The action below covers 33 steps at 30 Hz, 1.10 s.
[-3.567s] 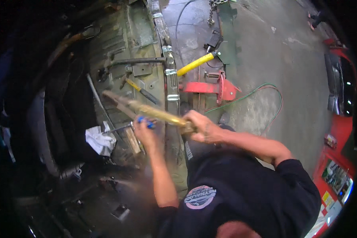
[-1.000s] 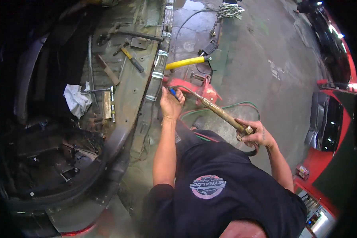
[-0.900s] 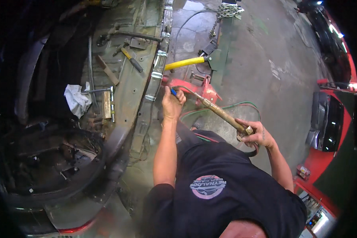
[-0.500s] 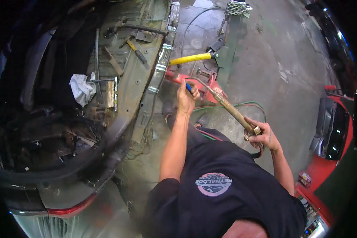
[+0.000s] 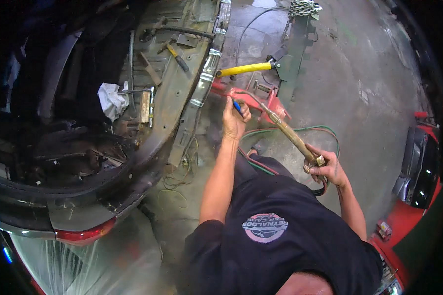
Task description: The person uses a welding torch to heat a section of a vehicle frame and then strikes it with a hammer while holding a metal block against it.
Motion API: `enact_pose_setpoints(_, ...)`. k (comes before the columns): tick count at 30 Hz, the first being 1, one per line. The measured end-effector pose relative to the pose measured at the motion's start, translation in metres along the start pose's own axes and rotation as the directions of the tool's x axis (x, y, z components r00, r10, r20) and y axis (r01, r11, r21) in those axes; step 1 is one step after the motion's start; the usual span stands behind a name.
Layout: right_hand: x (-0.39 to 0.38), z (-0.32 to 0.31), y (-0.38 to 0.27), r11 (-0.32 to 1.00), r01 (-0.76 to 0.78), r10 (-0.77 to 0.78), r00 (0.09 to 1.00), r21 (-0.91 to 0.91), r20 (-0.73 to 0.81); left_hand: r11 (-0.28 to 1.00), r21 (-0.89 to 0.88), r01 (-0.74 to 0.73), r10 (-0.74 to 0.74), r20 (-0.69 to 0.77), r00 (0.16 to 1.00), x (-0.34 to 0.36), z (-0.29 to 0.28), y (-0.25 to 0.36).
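A brass gas torch (image 5: 294, 135) lies in my right hand (image 5: 327, 166), its fingers wrapped round the rear end by the valve knobs. From there it slants up and left to a thin bent tip. Close to that tip is my left hand (image 5: 235, 120), closed round a small blue lighter (image 5: 237, 107). No flame can be made out at the tip. A green and red hose pair (image 5: 325, 129) loops over the floor beside the torch and runs back to its rear end.
On the left is a stripped car body with a metal floor panel (image 5: 170, 105), bearing a hammer (image 5: 177, 58), a white rag (image 5: 112, 101) and a wood block (image 5: 144, 107). Beyond my hands stand a red metal arm (image 5: 275, 105), a yellow bar (image 5: 246, 69) and a chain (image 5: 304, 8) on a green post.
The view has turned slightly, so the car body and floor things sit further right. My left hand has shifted a little right and down with the lighter; my right hand holds its place.
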State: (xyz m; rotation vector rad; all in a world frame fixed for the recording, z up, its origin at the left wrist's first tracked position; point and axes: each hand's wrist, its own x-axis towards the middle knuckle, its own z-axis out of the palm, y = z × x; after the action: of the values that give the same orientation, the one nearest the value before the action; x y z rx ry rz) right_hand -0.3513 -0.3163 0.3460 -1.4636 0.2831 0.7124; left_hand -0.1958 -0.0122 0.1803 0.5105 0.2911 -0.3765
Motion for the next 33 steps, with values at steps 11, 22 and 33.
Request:
enact_pose_setpoints(11, -0.014, 0.054, 0.014, 0.998, 0.011, -0.004, 0.991, 0.056, -0.135, 0.986, 0.151, 0.065, -0.073, 0.053, 0.996, -0.013, -0.024, 0.003)
enact_pose_setpoints(22, -0.035, 0.159, 0.030, 1.000, 0.009, -0.010, 0.980, -0.008, -0.200, 0.975, 0.111, 0.193, -0.207, 0.139, 0.968, -0.032, -0.049, 0.084)
enact_pose_setpoints(33, -0.058, 0.238, 0.049, 0.975, 0.078, -0.001, 0.937, 0.207, -0.349, 0.954, 0.081, 0.288, -0.299, 0.187, 0.936, -0.060, -0.065, 0.090)
